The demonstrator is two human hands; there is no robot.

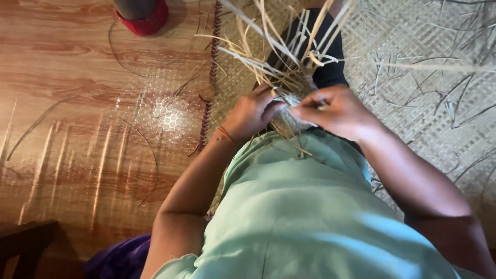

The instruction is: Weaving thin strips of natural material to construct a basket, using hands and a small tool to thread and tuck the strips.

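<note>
A small half-woven piece of pale straw sits in my lap, with many loose strips fanning upward from it. My left hand grips the woven part from the left side, fingers curled around it. My right hand pinches a thin straw strip at the top of the weave, fingertips closed together. Both hands touch the same piece. An orange thread circles my left wrist. The bottom of the weave is hidden behind my light green shirt.
I sit on a woven straw mat littered with thin straw scraps. A glossy wooden floor lies to the left. A red-based object stands at the top left. Dark furniture and purple cloth are at the bottom left.
</note>
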